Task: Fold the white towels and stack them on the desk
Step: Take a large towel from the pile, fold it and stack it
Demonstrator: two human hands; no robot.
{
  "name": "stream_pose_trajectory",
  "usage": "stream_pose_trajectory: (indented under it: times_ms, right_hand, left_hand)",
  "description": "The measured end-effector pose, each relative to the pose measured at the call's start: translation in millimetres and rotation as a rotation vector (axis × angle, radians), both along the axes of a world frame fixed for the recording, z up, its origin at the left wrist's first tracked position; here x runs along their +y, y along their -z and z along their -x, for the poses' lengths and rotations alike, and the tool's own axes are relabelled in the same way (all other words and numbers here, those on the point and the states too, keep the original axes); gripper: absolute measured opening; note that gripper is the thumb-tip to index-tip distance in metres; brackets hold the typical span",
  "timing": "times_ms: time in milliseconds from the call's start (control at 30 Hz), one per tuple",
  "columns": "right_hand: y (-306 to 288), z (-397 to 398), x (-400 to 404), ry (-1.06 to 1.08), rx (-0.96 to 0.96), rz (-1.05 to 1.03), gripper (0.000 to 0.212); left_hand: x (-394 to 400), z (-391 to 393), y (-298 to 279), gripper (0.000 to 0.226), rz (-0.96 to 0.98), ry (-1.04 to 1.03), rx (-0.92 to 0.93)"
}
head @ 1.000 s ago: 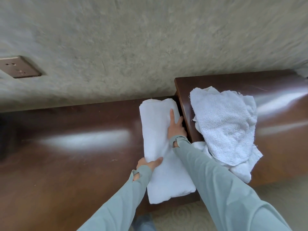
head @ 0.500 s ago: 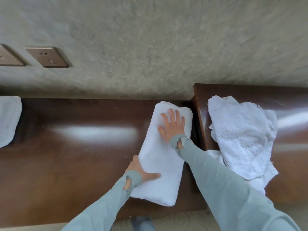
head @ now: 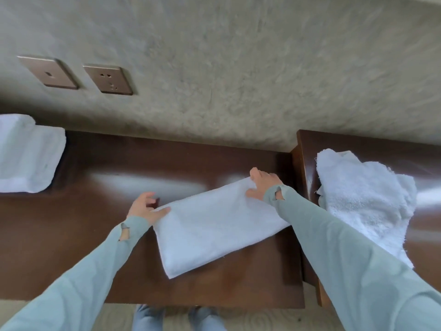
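A folded white towel [head: 214,225] lies slanted on the dark wooden desk [head: 95,211], its long side running from lower left to upper right. My left hand [head: 145,206] pinches its near-left corner with thumb on top. My right hand [head: 263,185] grips its far-right corner. A stack of folded white towels [head: 26,154] rests at the desk's far left. A heap of unfolded white towels [head: 362,201] lies on the raised wooden surface [head: 346,144] to the right.
A textured grey wall [head: 238,68] runs right behind the desk, with two bronze socket plates [head: 107,80] at the upper left. The raised surface's edge stands just right of my right wrist. Patterned carpet and my legs show below the desk's front edge.
The towel has turned from lengthwise to slanted across the desk and shifted left. Both hands went from pressing flat on it to gripping its corners. My view has swung left, revealing the folded stack.
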State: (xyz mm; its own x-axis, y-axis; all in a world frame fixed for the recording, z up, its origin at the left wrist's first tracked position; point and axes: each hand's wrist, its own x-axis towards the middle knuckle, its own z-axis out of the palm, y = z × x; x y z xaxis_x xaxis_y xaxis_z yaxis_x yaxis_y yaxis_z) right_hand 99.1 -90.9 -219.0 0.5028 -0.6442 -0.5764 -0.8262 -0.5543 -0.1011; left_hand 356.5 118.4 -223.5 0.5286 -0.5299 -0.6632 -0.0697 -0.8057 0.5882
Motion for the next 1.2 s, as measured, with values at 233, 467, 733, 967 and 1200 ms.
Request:
stream_pose_trajectory:
  times_ms: [233, 467, 733, 967, 1200]
  right_hand:
    - [11.9, 0.6, 5.0, -0.136, 0.135, 0.2, 0.041]
    - [-7.6, 30.2, 33.7, 0.488, -0.384, -0.092, 0.052]
    - [30.4, 15.4, 111.0, 0.696, -0.32, 0.137, 0.052]
    - [37.9, 10.5, 117.3, 0.732, -0.152, 0.199, 0.057]
    - [18.0, 17.3, 108.1, 1.261, -0.463, -0.112, 0.087]
  left_hand:
    - [15.7, 22.4, 10.9, 0.097, 0.001, 0.078, 0.016]
    - [-19.0, -47.9, -6.8, 0.087, 0.031, 0.121, -0.081]
    - [6.0, -24.5, 14.2, 0.026, -0.068, 0.002, -0.206]
    - [2.7, -42.1, 12.4, 0.04, -0.112, -0.095, -0.062]
    - [17.0, -19.5, 8.0, 0.081, -0.184, -0.096, -0.027]
